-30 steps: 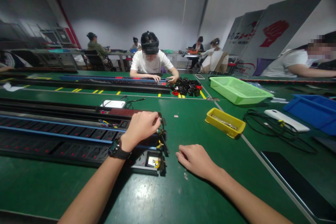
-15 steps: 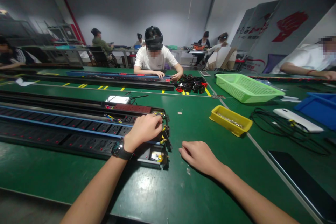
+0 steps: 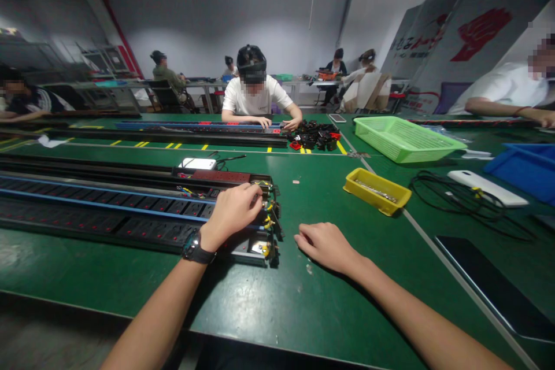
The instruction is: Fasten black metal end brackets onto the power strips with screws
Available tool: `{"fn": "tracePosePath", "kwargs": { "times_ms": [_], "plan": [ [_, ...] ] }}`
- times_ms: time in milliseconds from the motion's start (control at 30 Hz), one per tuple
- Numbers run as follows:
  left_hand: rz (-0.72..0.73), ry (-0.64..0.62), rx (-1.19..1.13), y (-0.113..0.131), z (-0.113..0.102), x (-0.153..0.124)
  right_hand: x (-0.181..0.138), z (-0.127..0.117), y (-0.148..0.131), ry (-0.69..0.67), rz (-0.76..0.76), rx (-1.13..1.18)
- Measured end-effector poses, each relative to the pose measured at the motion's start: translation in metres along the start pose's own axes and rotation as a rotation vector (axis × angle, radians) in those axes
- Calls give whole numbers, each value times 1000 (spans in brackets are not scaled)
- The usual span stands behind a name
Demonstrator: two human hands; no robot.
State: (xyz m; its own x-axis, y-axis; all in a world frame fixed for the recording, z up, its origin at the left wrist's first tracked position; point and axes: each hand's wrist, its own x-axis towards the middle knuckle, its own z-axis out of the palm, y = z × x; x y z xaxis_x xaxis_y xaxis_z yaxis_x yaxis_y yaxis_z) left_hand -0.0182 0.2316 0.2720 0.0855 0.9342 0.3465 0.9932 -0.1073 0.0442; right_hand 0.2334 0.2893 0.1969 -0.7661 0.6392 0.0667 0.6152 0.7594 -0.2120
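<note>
Several long black power strips (image 3: pixel 147 231) with rows of sockets and blue edges lie side by side on the green table (image 3: pixel 255 306). My left hand (image 3: pixel 234 211), with a dark watch on its wrist, rests over their right ends. Its fingers are curled, and whatever lies under them is hidden. Yellow wire pieces (image 3: pixel 269 222) and small black end parts (image 3: pixel 274 254) show beside it at the strip ends. To the right, my right hand (image 3: pixel 327 245) lies on the bare tabletop, fingers loosely curled in, with nothing visible in it.
A yellow bin (image 3: pixel 377 201) of small metal parts stands right of centre, a green basket (image 3: pixel 407 150) behind it. Farther right are black cable (image 3: pixel 446 208), a dark phone-like slab (image 3: pixel 489 283) and a blue bin (image 3: pixel 524 170). A co-worker (image 3: pixel 258 98) handles strips opposite.
The view has shifted slightly, showing more of the table's near edge. Both my hands keep nearly the same pose and place.
</note>
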Motion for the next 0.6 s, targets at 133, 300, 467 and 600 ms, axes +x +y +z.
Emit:
{"fn": "tracePosePath", "kwargs": {
  "times_ms": [133,300,467,600],
  "plan": [
    [-44,131,-25,-8,-6,-25,0,0,0,6,-5,-5],
    [-34,189,-36,-16,-4,-38,-1,0,-1,6,2,-5],
    [113,150,10,-17,-2,-25,0,4,2,56,9,25],
    [262,114,-55,-21,-3,-9,2,7,4,93,32,62]
  ]
}}
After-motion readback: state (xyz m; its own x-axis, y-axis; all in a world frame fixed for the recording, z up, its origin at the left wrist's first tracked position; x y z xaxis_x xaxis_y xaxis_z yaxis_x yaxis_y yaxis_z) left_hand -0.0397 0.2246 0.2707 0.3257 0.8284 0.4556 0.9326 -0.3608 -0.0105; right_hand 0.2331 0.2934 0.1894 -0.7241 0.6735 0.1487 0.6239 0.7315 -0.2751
